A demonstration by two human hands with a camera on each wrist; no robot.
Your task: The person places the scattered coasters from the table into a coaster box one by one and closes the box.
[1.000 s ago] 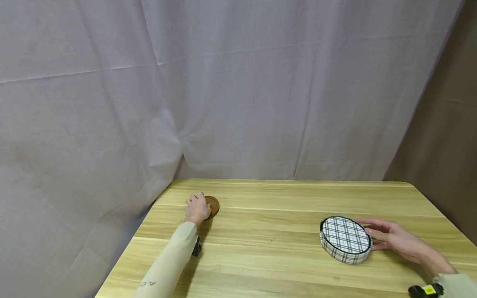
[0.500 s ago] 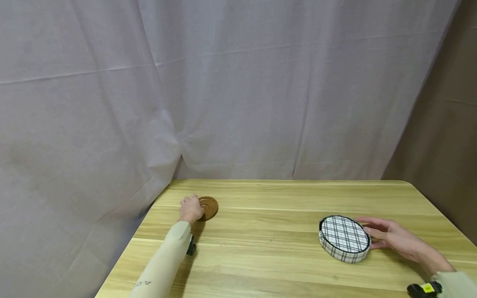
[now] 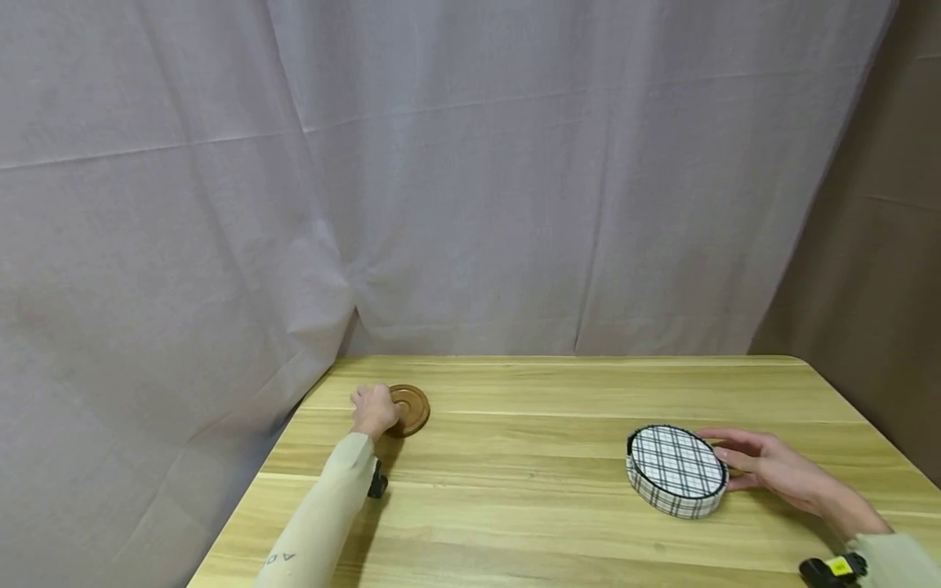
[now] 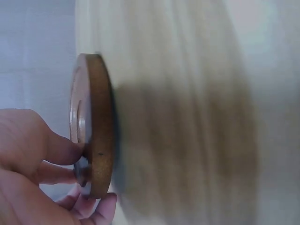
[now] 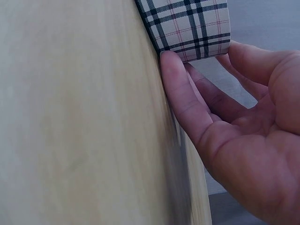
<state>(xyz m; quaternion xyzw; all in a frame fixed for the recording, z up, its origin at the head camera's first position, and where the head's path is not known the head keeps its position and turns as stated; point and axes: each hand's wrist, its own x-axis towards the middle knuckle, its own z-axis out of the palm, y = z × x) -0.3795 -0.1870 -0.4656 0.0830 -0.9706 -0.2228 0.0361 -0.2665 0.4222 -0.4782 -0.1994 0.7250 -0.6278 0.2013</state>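
Note:
Towards the back left of the table, my left hand (image 3: 375, 410) holds a round brown wooden disc (image 3: 412, 411) with ringed grooves on its face. In the left wrist view, the thumb lies over the upper face of the disc (image 4: 101, 122) and other fingers reach under its rim. Shadow shows beneath it; whether it touches the table I cannot tell. At right, my right hand (image 3: 787, 469) grips the side of a round, shallow plaid case (image 3: 678, 462) with black edging. The right wrist view shows fingertips on the plaid side wall (image 5: 192, 28); the far fingertips are partly hidden.
Both things are on or over a light wood-grain table (image 3: 515, 490). Grey cloth (image 3: 470, 204) hangs behind its back edge and along the left side. A darker brown cloth (image 3: 875, 245) hangs at right. Each wrist wears a small black device (image 3: 834, 569).
My left hand has drawn back leftward from over the disc to its left edge, so more of its face shows. My right hand and the plaid case keep their places; the view has shifted slightly.

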